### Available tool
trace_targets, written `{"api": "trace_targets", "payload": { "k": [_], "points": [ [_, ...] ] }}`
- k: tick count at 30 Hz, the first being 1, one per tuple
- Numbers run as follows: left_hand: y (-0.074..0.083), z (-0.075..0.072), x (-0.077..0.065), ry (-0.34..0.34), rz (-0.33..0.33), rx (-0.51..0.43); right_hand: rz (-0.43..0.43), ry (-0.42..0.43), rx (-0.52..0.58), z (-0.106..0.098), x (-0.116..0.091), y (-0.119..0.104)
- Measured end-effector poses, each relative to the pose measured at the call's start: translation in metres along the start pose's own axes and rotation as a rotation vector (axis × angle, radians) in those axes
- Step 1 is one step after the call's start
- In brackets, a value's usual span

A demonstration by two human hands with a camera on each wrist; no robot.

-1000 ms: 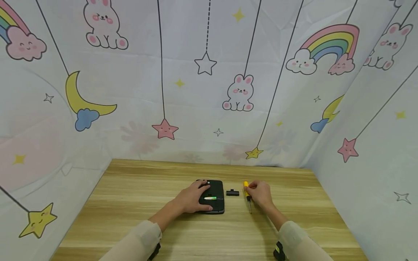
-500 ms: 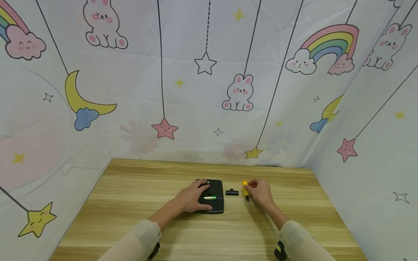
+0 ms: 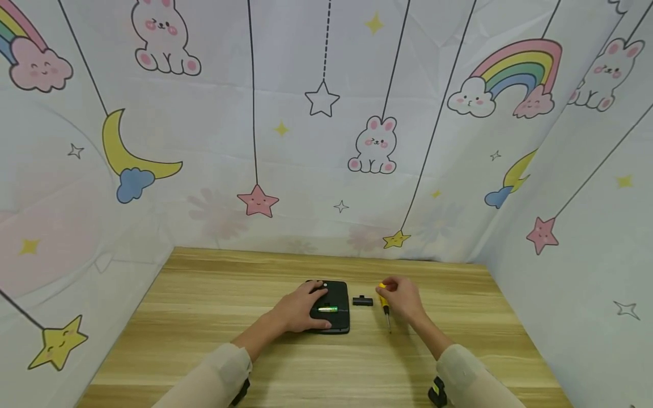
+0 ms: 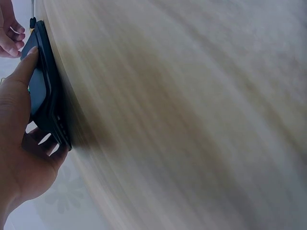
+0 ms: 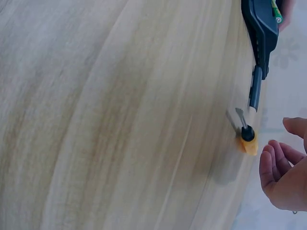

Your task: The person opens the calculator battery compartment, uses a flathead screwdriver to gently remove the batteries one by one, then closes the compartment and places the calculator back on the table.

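My left hand (image 3: 298, 309) lies over the left part of a flat black battery-powered device (image 3: 340, 323), its back facing up. Thumb and fingers hold it at opposite ends. In its back sits a green and silver battery (image 3: 327, 309). Right of the device, a small black battery cover (image 3: 363, 301) with a tab rests on the table. A yellow-handled screwdriver (image 3: 385, 304) lies further right, its shaft towards me. My right hand (image 3: 405, 298) is at the handle's far end. In the right wrist view, a gap shows between its fingers (image 5: 273, 163) and the handle, with the thumb apart.
The wood-grain table (image 3: 214, 294) ends at a white cloth wall (image 3: 301, 170) printed with bunnies, stars and rainbows. Another cloth wall (image 3: 586, 306) rises along the right side. A black band with a wrist camera (image 3: 437, 391) shows at the right sleeve.
My right hand has shifted slightly away from me over the screwdriver's handle, and its fingers have come off it. The left hand, device and cover have stayed put.
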State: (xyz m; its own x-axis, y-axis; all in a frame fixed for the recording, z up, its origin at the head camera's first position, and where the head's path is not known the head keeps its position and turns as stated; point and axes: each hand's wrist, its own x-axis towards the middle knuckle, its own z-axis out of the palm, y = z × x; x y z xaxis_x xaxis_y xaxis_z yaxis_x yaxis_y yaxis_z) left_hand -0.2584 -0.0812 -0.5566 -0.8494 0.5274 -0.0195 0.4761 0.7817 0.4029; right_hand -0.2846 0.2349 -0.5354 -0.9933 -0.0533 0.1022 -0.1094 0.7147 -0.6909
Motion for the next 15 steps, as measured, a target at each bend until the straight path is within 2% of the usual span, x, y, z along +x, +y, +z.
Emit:
{"api": "trace_targets", "payload": {
  "k": [15],
  "points": [
    [0.005,-0.004,-0.003,0.013,-0.001,-0.019,-0.115,-0.029,0.054,0.004,-0.007,-0.019]
  ]
}}
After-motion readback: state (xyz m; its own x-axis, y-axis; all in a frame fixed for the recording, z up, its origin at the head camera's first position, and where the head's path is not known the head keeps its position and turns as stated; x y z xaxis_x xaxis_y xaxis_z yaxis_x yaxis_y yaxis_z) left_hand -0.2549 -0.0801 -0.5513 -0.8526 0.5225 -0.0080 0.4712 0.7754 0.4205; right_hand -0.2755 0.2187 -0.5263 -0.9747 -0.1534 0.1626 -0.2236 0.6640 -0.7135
